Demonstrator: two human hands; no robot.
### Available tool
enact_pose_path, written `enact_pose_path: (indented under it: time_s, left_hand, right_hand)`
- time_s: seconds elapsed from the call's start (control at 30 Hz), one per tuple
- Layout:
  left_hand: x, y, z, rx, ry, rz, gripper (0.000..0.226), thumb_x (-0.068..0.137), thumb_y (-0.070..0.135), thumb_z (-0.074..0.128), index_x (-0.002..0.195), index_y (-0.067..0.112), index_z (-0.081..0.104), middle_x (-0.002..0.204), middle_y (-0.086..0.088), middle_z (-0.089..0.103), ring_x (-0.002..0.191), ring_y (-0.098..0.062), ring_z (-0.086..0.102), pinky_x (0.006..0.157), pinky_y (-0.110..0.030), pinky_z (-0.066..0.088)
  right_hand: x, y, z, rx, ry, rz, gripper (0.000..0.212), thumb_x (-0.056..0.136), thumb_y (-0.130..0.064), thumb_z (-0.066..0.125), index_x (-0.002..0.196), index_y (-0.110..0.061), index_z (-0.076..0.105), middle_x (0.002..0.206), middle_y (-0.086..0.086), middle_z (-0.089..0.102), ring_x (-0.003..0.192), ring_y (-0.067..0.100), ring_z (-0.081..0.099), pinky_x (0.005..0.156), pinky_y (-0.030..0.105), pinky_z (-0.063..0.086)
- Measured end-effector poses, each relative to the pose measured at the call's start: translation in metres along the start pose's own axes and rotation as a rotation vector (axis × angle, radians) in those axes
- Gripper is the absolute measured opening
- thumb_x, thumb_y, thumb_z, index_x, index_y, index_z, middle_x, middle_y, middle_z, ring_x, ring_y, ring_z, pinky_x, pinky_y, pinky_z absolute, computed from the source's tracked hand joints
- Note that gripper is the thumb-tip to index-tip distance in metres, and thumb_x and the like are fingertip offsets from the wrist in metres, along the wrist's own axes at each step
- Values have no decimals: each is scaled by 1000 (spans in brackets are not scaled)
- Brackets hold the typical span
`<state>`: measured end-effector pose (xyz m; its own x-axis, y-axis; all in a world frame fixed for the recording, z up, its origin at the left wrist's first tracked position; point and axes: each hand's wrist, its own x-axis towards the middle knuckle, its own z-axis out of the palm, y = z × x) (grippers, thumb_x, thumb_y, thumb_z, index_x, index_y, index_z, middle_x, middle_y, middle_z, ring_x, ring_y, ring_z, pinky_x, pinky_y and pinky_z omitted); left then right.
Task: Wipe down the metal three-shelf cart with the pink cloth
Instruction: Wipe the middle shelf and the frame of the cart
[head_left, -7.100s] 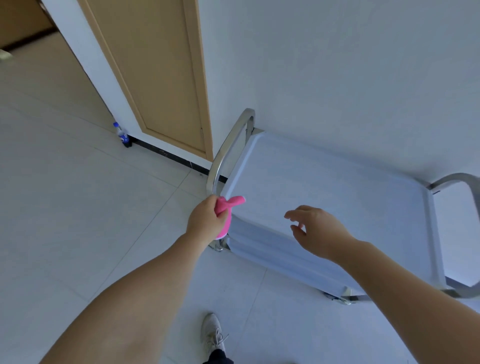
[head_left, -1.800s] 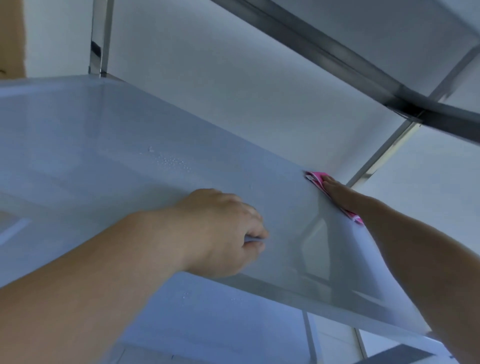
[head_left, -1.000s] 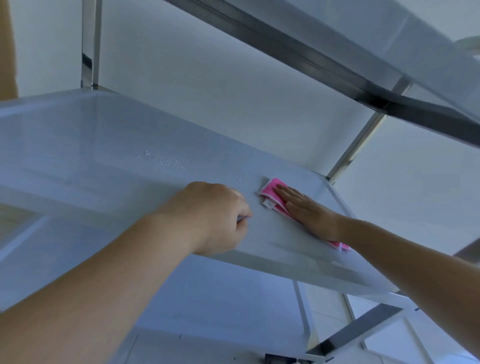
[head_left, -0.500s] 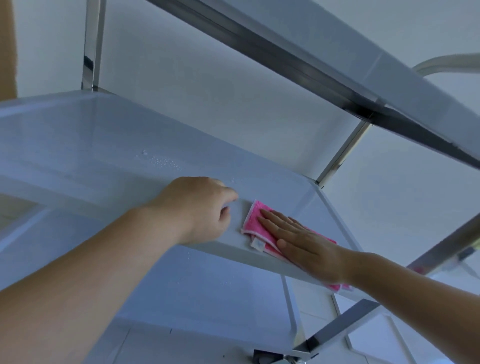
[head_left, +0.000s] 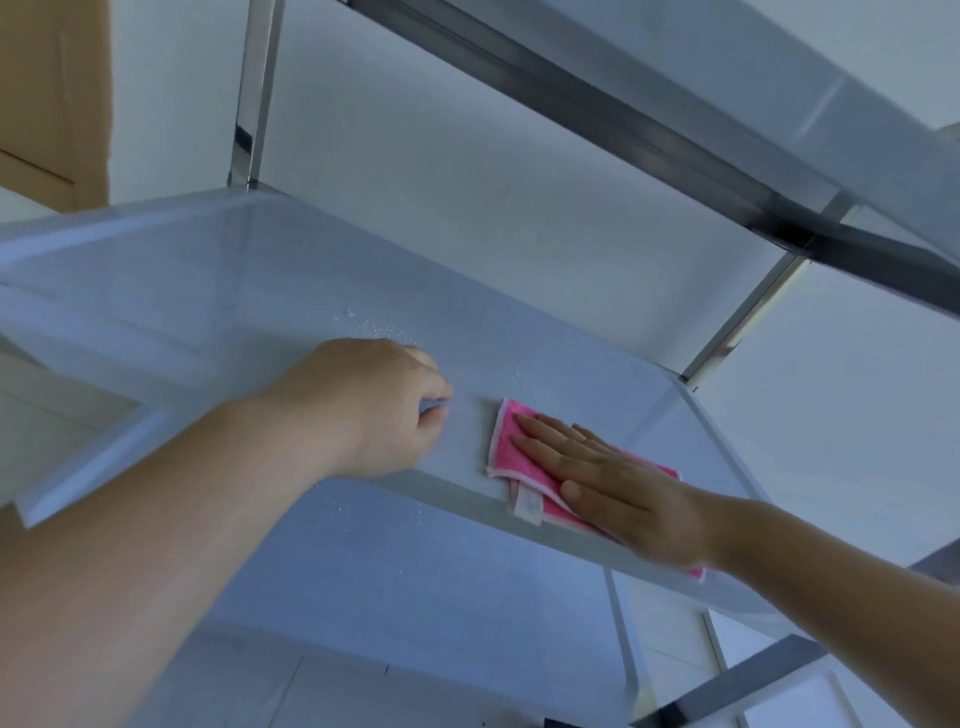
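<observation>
A plain indoor room, possibly in a home or utility space; the exact kind cannot be told. A bare white wall (head_left: 467, 171) fills the upper middle of the frame. A light wooden door (head_left: 52, 104) shows at the upper left. Pale floor tiles (head_left: 670, 670) appear at the lower right, seen through a stainless steel shelf cart (head_left: 156, 291).
</observation>
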<state>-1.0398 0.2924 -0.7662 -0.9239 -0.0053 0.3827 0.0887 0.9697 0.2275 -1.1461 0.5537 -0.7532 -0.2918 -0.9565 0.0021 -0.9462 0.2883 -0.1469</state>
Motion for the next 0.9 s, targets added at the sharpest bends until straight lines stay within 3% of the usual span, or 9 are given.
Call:
enact_pose_path:
  time_s: [0.1, 0.23, 0.4, 0.53, 0.67, 0.77, 0.9]
  left_hand:
    - [1, -2, 1, -14, -8, 15, 40, 79, 41, 32, 96, 22, 63, 104, 10, 62, 97, -16, 58, 80, -36, 49]
    - [4, -4, -2, -43, -37, 34, 30, 84, 39, 42, 104, 34, 64, 112, 18, 60, 104, -13, 56, 86, -30, 45]
    - [10, -11, -8, 10, -114, 92, 37, 84, 50, 37, 115, 44, 57, 122, 27, 52, 114, -7, 50, 84, -24, 36]
    - [4, -11, -3, 48, -33, 119, 47, 79, 47, 24, 104, 28, 59, 111, 16, 57, 105, -10, 52, 83, -33, 46]
    - [2, -10, -1, 47, -14, 104, 47, 77, 45, 24, 101, 24, 59, 106, 14, 58, 99, -11, 53, 80, -35, 46]
    - [1, -9, 0, 51, -10, 100, 46, 77, 44, 25, 100, 23, 59, 107, 12, 59, 99, -12, 53, 80, -35, 47]
    - [1, -9, -1, 62, -21, 101, 45, 77, 43, 26, 101, 24, 59, 106, 11, 59, 98, -12, 53, 79, -36, 47]
  right_hand:
    - [19, 10, -4, 46, -18, 45, 44, 102, -38, 23, 144, -45, 13, 154, -25, 5, 142, -3, 1, 118, 28, 3]
    - [46, 39, -13, 50, -65, 84, 45, 97, -34, 23, 140, -39, 8, 155, -12, 6, 144, 3, 3, 119, 38, 3]
    - [72, 83, -20, 59, -20, 206, 41, 102, -24, 26, 140, -28, 12, 151, -10, 8, 145, 11, 7, 117, 27, 1]
    - [88, 121, -27, 44, -12, 413, 46, 103, -24, 25, 147, -21, 14, 156, -4, 9, 144, 11, 7, 115, 21, -2]
    - [102, 150, -31, 82, 17, 571, 46, 104, -18, 24, 147, -7, 13, 157, 9, 7, 145, 17, 8, 104, 9, -2]
    - [112, 158, -32, 248, 136, 638, 46, 102, -29, 34, 145, -14, 28, 154, 2, 24, 142, 14, 20, 107, 15, 12]
    - [127, 167, -35, 298, 176, 670, 46, 100, -28, 36, 144, -16, 30, 152, 2, 28, 141, 16, 22, 114, 24, 16]
